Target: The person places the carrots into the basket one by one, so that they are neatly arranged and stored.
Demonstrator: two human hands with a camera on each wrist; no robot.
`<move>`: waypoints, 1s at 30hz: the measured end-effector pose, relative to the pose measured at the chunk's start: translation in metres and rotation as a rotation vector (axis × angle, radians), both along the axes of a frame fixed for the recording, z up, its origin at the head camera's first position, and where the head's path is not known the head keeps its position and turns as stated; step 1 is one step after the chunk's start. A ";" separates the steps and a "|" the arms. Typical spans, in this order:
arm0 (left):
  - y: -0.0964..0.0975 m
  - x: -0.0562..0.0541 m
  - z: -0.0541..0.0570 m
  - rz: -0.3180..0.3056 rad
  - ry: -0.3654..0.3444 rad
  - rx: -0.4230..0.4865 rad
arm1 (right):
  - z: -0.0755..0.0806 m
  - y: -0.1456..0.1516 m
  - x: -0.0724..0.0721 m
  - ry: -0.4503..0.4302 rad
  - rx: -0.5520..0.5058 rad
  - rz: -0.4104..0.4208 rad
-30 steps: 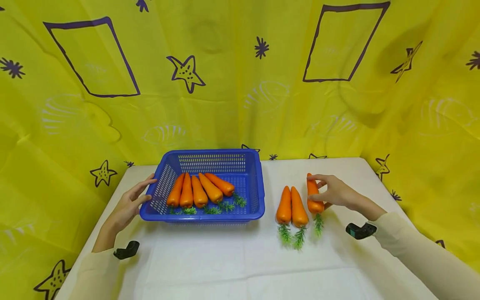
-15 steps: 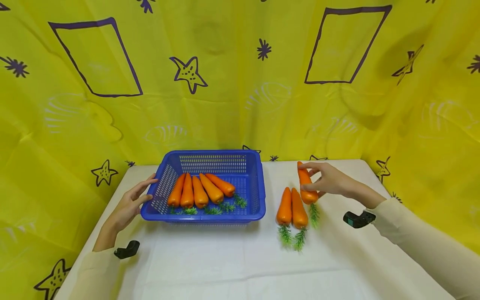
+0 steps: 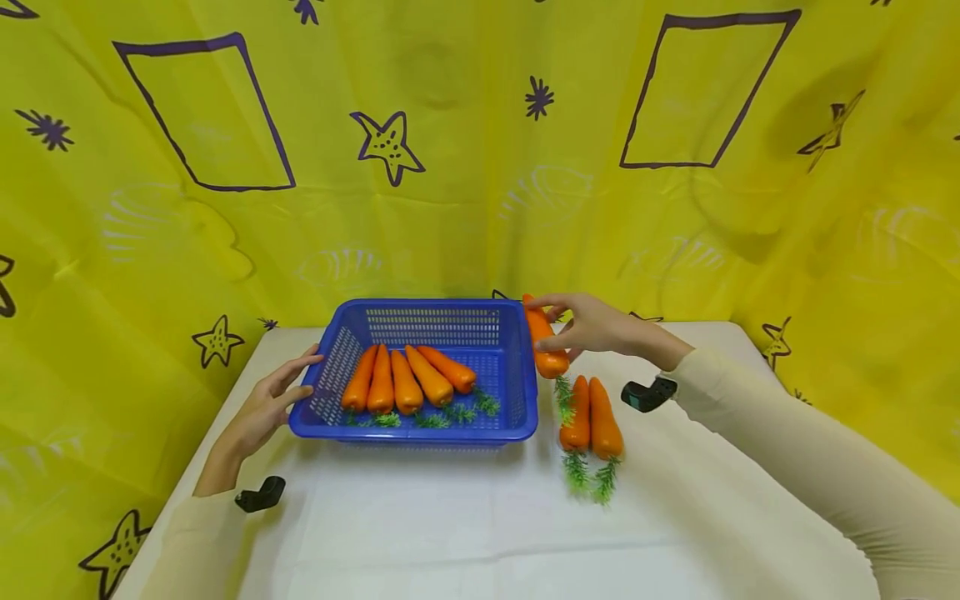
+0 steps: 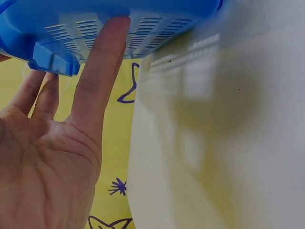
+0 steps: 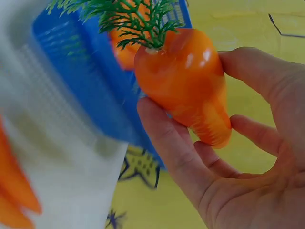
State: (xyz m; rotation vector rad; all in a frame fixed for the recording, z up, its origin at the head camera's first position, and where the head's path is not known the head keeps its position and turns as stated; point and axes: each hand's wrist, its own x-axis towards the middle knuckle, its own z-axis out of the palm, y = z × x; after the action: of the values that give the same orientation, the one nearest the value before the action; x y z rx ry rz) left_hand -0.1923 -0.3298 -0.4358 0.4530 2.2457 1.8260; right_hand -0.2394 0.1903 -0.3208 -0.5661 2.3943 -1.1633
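My right hand (image 3: 592,325) grips an orange carrot (image 3: 547,342) with green leaves, raised beside the right rim of the blue plastic basket (image 3: 420,434). In the right wrist view, the carrot (image 5: 183,76) sits between thumb and fingers, its leafy end towards the basket. My left hand (image 3: 262,408) touches the basket's left side with spread, fairly straight fingers; the left wrist view shows its thumb reaching up to the basket wall (image 4: 157,19). Several carrots (image 3: 407,383) lie fanned out inside the basket, leaves towards the front.
Two more carrots (image 3: 590,421) lie side by side on the white tablecloth (image 3: 420,517), right of the basket. A yellow patterned curtain (image 3: 465,225) hangs behind the table and down both sides. Each wrist wears a small black device (image 3: 648,395).
My right hand has lifted the carrot from the right side of the table and carried it left, up to the basket's right rim. The left hand stays at the basket.
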 end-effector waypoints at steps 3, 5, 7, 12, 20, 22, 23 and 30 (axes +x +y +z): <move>-0.001 0.000 0.000 0.008 -0.004 -0.013 | 0.001 -0.024 -0.009 0.002 -0.009 0.045; -0.001 0.000 0.000 0.016 -0.008 -0.011 | 0.001 -0.040 -0.015 0.002 -0.019 0.075; 0.000 -0.001 0.000 0.019 -0.017 -0.002 | -0.001 -0.055 -0.022 -0.003 -0.033 0.096; 0.002 -0.002 0.001 0.027 -0.027 -0.001 | -0.007 -0.091 -0.033 -0.035 -0.069 0.138; 0.001 -0.002 0.000 0.033 -0.048 0.016 | -0.022 -0.144 -0.048 -0.068 -0.113 0.180; 0.001 -0.002 -0.001 0.032 -0.045 0.018 | -0.027 -0.157 -0.052 -0.099 -0.139 0.180; 0.002 -0.002 0.000 0.031 -0.041 0.014 | -0.030 -0.163 -0.053 -0.114 -0.149 0.181; 0.001 -0.002 0.001 0.036 -0.032 -0.013 | -0.047 -0.203 -0.059 -0.183 -0.182 0.179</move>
State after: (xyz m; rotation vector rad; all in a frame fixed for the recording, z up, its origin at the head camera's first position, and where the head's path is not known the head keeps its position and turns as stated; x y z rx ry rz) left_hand -0.1939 -0.3286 -0.4352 0.3810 2.2578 1.8209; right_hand -0.2987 -0.0128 -0.3678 -0.6848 2.0537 -1.3014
